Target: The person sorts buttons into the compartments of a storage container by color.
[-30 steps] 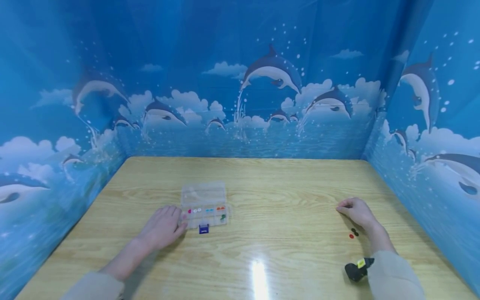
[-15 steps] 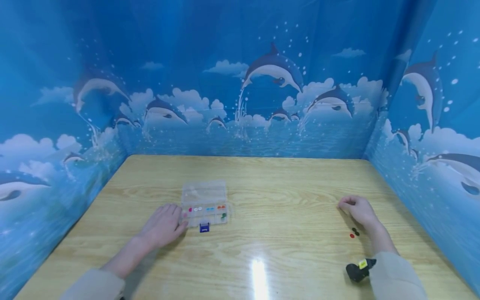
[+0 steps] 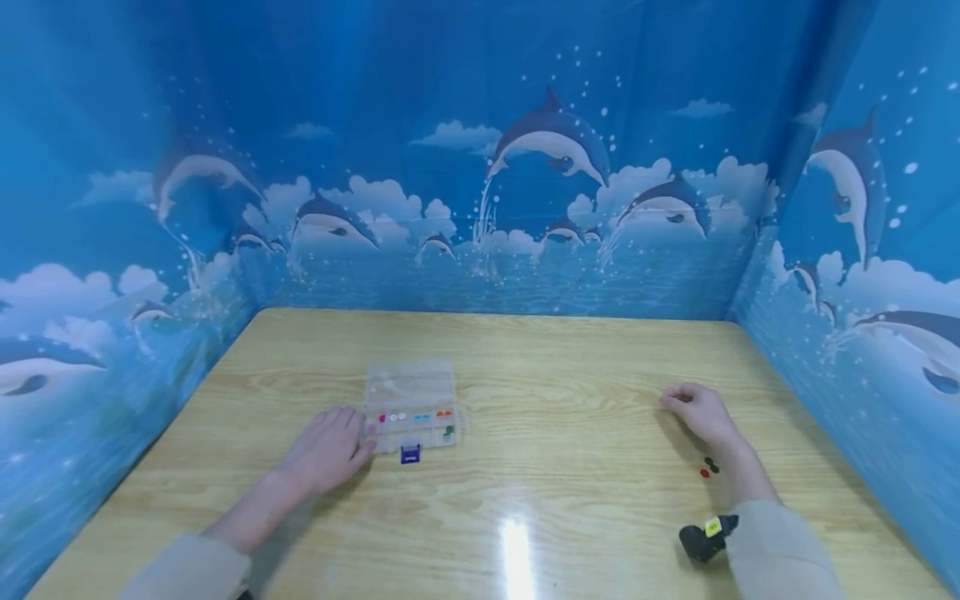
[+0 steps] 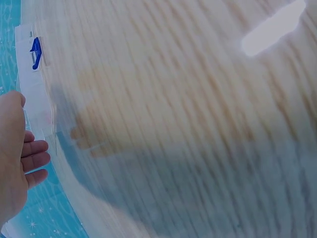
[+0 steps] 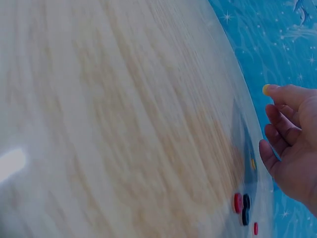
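My left hand (image 3: 326, 454) rests against the left side of a clear plastic compartment box (image 3: 409, 385), its fingers nearly straight and the thumb by the near corner. The box's lid lies back, and a blue latch (image 3: 410, 454) sits at its front. Small pink, white, light blue, orange and green discs (image 3: 448, 432) lie in its compartments. At the right, my right hand (image 3: 703, 415) is raised over the table, pinching a small yellow button-like disc (image 5: 266, 89) between thumb and forefinger. Below it lie red discs (image 5: 238, 203), black discs (image 5: 245, 216) and another yellow disc (image 5: 253, 163).
The wood-grain table (image 3: 540, 367) has a bright light reflection (image 3: 517, 554) near its front. Blue dolphin-print curtains (image 3: 420, 150) stand along the back and both sides. A black device with a yellow label (image 3: 707, 537) is strapped at the right wrist.
My right hand has lifted and shifted a little to the left, the yellow disc now in its fingertips. The left hand and the box have stayed in place.
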The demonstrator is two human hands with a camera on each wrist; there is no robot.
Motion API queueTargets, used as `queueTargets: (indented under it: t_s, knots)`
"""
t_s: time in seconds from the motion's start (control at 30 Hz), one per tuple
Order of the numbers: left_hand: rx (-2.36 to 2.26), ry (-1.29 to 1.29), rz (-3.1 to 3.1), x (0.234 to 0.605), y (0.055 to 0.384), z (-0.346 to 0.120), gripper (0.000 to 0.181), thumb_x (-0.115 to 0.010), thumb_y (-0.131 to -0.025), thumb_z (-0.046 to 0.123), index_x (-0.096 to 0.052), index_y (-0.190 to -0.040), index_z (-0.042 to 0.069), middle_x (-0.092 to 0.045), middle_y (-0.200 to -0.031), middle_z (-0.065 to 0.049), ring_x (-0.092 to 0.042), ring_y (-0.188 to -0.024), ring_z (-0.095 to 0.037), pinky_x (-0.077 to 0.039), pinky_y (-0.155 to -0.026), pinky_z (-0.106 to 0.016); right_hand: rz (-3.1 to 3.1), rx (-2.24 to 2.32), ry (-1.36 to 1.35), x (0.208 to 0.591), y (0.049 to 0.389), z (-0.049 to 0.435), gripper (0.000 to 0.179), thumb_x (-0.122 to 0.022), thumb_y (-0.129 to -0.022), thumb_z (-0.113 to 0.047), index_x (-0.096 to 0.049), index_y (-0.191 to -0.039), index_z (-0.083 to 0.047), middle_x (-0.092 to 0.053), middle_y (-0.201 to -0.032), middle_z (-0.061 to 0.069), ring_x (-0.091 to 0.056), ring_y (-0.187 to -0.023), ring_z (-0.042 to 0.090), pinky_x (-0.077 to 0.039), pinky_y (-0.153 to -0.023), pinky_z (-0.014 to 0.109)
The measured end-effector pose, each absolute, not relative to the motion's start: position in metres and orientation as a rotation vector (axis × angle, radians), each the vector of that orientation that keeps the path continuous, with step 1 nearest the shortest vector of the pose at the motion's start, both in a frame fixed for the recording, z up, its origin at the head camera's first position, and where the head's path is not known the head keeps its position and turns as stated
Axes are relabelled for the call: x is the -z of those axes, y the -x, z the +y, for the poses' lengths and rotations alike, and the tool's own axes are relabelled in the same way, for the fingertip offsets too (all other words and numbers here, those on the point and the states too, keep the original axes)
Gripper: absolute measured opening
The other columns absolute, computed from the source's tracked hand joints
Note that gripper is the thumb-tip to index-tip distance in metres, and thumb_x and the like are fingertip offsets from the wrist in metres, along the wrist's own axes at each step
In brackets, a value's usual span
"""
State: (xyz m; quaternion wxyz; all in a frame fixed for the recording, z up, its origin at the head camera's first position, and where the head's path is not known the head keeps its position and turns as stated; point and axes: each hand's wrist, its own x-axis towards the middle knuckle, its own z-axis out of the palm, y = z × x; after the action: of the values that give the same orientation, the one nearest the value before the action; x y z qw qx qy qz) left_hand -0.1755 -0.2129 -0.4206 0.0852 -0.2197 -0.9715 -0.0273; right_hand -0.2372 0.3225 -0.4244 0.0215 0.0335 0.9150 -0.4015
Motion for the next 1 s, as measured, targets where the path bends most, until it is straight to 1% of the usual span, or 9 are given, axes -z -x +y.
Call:
queueTargets:
  t_s: [0.13,0.27,0.43,0.5,0.63,0.7,0.77,0.9,1.0]
  knots:
    - [0.092,0.662,-2.9,0.42,0.176,-0.213,0.027,-0.055,-0.09,0.025,-0.054,-0.097,-0.001,-0.055,-0.094,-0.014,-0.053,-0.094,-0.032,-0.042,-0.09,-0.048,2.836,1.266,-0.077,0.422,0.24,0.313,0.034,-0.051,-0.094,-0.02,-0.055,-0.112,0.009,-0.051,-0.116,0.027,-0.046,-0.106,0.036,-0.038,-0.087,0.046]
    - [0.102,0.671,-2.891,0.42,0.176,-0.214,0.026,-0.056,-0.09,0.024,-0.055,-0.097,-0.001,-0.055,-0.093,-0.014,-0.053,-0.094,-0.032,-0.042,-0.09,-0.048,2.854,1.281,-0.025,0.421,0.242,0.303,0.031,-0.052,-0.094,-0.017,-0.055,-0.11,0.009,-0.052,-0.115,0.027,-0.047,-0.105,0.036,-0.038,-0.087,0.045]
    - [0.102,0.663,-2.89,0.42,0.176,-0.215,0.026,-0.057,-0.089,0.025,-0.055,-0.096,0.0,-0.055,-0.094,-0.013,-0.053,-0.094,-0.031,-0.042,-0.09,-0.049,2.903,1.315,0.083,0.422,0.247,0.291,0.024,-0.055,-0.092,-0.012,-0.059,-0.101,0.01,-0.057,-0.105,0.024,-0.05,-0.097,0.03,-0.04,-0.081,0.036]
    - [0.103,0.664,-2.889,0.419,0.176,-0.215,0.025,-0.057,-0.089,0.025,-0.055,-0.095,0.001,-0.055,-0.093,-0.013,-0.053,-0.094,-0.031,-0.042,-0.089,-0.048,2.9,1.336,0.106,0.423,0.248,0.286,0.023,-0.056,-0.091,-0.011,-0.059,-0.1,0.01,-0.058,-0.103,0.022,-0.051,-0.096,0.028,-0.041,-0.08,0.034]
    - [0.089,0.685,-2.874,0.419,0.176,-0.215,0.025,-0.058,-0.088,0.025,-0.055,-0.094,0.001,-0.055,-0.092,-0.013,-0.054,-0.093,-0.031,-0.042,-0.089,-0.048,2.85,1.376,0.109,0.424,0.251,0.276,0.024,-0.056,-0.092,-0.012,-0.059,-0.102,0.009,-0.058,-0.106,0.022,-0.051,-0.099,0.029,-0.041,-0.082,0.036]
    - [0.08,0.696,-2.866,0.419,0.176,-0.215,0.027,-0.058,-0.089,0.025,-0.055,-0.096,0.0,-0.055,-0.091,-0.014,-0.054,-0.094,-0.032,-0.042,-0.091,-0.048,2.817,1.39,0.096,0.425,0.252,0.271,0.026,-0.056,-0.092,-0.014,-0.059,-0.104,0.008,-0.058,-0.108,0.022,-0.051,-0.101,0.031,-0.041,-0.083,0.038]
    - [0.076,0.703,-2.862,0.419,0.176,-0.215,0.028,-0.057,-0.089,0.025,-0.055,-0.098,-0.002,-0.055,-0.092,-0.015,-0.054,-0.095,-0.033,-0.041,-0.092,-0.049,2.788,1.397,0.083,0.425,0.254,0.265,0.028,-0.055,-0.093,-0.017,-0.058,-0.107,0.007,-0.057,-0.11,0.021,-0.05,-0.102,0.03,-0.041,-0.083,0.037]
    - [0.079,0.703,-2.859,0.422,0.175,-0.215,0.029,-0.057,-0.089,0.025,-0.055,-0.099,-0.003,-0.056,-0.093,-0.015,-0.054,-0.095,-0.033,-0.041,-0.092,-0.049,2.759,1.429,0.089,0.427,0.257,0.254,0.027,-0.056,-0.093,-0.016,-0.059,-0.106,0.007,-0.058,-0.108,0.02,-0.051,-0.093,0.025,-0.043,-0.075,0.032]
    - [0.088,0.702,-2.858,0.422,0.175,-0.215,0.027,-0.057,-0.089,0.024,-0.055,-0.097,-0.002,-0.056,-0.091,-0.014,-0.054,-0.093,-0.032,-0.042,-0.09,-0.048,2.751,1.45,0.108,0.428,0.259,0.246,0.024,-0.057,-0.092,-0.014,-0.06,-0.103,0.007,-0.06,-0.104,0.017,-0.051,-0.089,0.022,-0.042,-0.073,0.03]
